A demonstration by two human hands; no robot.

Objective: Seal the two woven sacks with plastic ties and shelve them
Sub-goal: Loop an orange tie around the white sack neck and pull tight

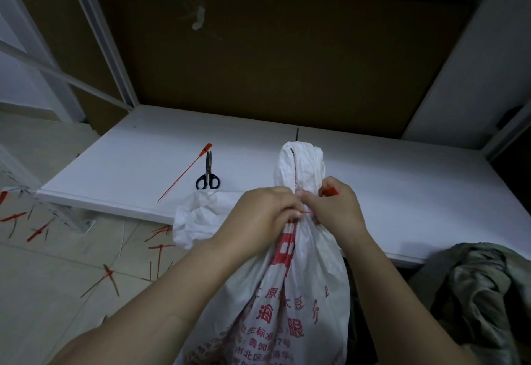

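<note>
Fingers [290,206] of both hands pinch the red tie [305,211] around the gathered neck of the upright sack [290,293] against the bench [129,163]; draw it snug below the bunched top.

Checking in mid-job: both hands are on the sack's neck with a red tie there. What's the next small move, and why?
Probably pull the tie's tail tight. Both hands pinch the gathered neck of the sack, and the red tie shows at the neck, its tag sticking out by the right hand. Whether it has locked is hidden by the fingers. The scissors on the shelf can wait for trimming.
</note>
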